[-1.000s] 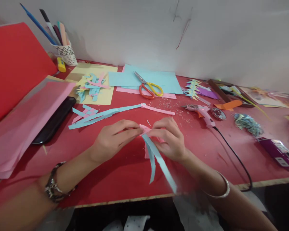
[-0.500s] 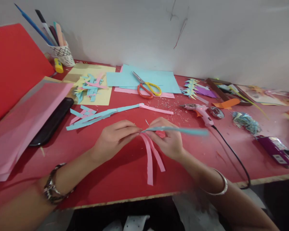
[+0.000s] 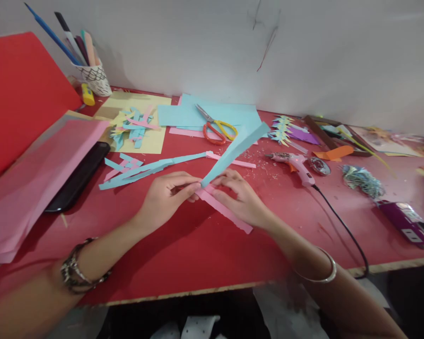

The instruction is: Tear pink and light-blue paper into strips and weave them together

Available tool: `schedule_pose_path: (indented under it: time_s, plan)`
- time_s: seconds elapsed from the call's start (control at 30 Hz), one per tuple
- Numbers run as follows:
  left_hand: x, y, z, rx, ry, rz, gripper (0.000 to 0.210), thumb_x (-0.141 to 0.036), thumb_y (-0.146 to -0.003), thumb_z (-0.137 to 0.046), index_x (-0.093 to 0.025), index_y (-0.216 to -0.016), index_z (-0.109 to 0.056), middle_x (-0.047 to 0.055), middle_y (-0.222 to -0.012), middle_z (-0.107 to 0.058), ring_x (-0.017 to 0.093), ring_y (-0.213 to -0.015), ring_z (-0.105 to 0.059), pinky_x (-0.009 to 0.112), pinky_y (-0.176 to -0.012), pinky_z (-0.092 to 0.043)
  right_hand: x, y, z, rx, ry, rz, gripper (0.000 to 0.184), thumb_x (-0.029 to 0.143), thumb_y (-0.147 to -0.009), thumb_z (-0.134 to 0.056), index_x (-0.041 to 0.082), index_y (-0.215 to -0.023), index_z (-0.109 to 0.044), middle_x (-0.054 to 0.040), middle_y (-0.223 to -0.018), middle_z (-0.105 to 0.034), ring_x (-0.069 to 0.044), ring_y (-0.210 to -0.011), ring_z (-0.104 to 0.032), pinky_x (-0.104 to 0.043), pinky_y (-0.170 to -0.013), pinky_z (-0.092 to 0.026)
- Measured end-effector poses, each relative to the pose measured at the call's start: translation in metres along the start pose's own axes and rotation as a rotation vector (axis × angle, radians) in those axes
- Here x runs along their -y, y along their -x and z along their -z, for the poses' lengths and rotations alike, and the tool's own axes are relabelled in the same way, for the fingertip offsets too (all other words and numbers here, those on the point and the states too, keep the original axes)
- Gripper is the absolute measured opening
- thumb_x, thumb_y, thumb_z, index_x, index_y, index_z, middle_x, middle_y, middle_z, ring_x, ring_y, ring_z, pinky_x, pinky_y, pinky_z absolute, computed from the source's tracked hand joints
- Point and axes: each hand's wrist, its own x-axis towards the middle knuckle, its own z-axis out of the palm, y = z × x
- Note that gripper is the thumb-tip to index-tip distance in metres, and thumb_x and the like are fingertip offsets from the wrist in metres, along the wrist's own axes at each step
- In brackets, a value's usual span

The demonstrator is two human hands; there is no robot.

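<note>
My left hand (image 3: 173, 195) pinches the joined end of the paper strips between thumb and fingers. From that pinch a blue paper strip (image 3: 235, 150) rises toward the upper right. A pink paper strip (image 3: 228, 212) slants down to the right from the same spot. My right hand (image 3: 238, 195) is closed on the pink strip close to the fold, its thumb lying along the strip. Whether the strips are folded or woven together there is hidden by the fingers. Behind the hands lie joined blue strips (image 3: 141, 174) and another pink strip (image 3: 245, 163).
Scissors (image 3: 215, 129) rest on blue sheets (image 3: 183, 115) at the back. A pink glue gun (image 3: 295, 165) with a black cord lies right, near a yarn bundle (image 3: 362, 181). Woven strips (image 3: 134, 127), a black phone-like object (image 3: 77, 181) and a pen cup (image 3: 97, 80) are left.
The blue strip has swung from pointing right to pointing up and away. The two hanging pink strips now lie together, slanting right under my right hand.
</note>
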Motion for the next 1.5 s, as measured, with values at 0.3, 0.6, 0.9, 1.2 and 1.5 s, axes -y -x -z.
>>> schedule_pose_path:
  time_s: [0.3,0.6,0.9,1.2,1.5]
  plan:
    - [0.004,-0.002,0.000,0.025,0.056,0.082,0.014,-0.023,-0.071,-0.057,-0.017,-0.080,-0.066,-0.001,-0.066,-0.063,0.008,-0.054,-0.057,0.016,-0.053,-0.049,0.002,-0.002,0.005,0.057,0.058,0.019,0.026,0.019,-0.083,-0.039,0.015,-0.059,-0.047,0.0048,-0.051,-0.043,-0.005,-0.047,-0.036,-0.021,-0.051,-0.028]
    - [0.006,-0.004,-0.001,0.055,0.052,0.116,0.010,-0.023,-0.072,-0.056,-0.017,-0.073,-0.063,-0.002,-0.061,-0.065,0.009,-0.053,-0.058,0.018,-0.052,-0.049,0.002,-0.001,0.004,0.057,0.104,0.008,0.028,0.022,-0.083,-0.040,0.015,-0.058,-0.050,0.0060,-0.048,-0.043,-0.004,-0.045,-0.033,-0.023,-0.055,-0.025]
    - [0.009,-0.001,-0.002,0.132,-0.029,0.064,0.013,-0.026,-0.074,-0.055,-0.016,-0.069,-0.061,-0.002,-0.061,-0.059,0.008,-0.056,-0.055,0.017,-0.055,-0.045,0.006,0.001,0.001,0.027,-0.051,-0.043,0.017,0.031,-0.075,-0.053,0.015,-0.073,-0.057,0.0014,-0.066,-0.057,-0.007,-0.056,-0.043,-0.023,-0.058,-0.031]
    - [0.007,0.001,-0.005,0.228,-0.076,0.056,0.013,-0.027,-0.074,-0.054,-0.017,-0.074,-0.062,-0.001,-0.070,-0.061,0.011,-0.064,-0.056,0.021,-0.061,-0.045,0.013,-0.001,-0.006,-0.080,-0.404,-0.289,0.009,0.021,-0.071,-0.054,0.015,-0.066,-0.055,0.0015,-0.061,-0.055,-0.008,-0.057,-0.048,-0.022,-0.055,-0.039]
    - [0.007,0.000,-0.006,0.282,-0.129,0.010,0.016,-0.031,-0.077,-0.049,-0.018,-0.075,-0.060,0.000,-0.077,-0.059,0.012,-0.071,-0.055,0.022,-0.065,-0.043,0.010,-0.001,-0.005,-0.083,-0.439,-0.294,0.011,0.022,-0.071,-0.054,0.014,-0.062,-0.053,0.0032,-0.059,-0.051,-0.007,-0.056,-0.045,-0.021,-0.055,-0.038]
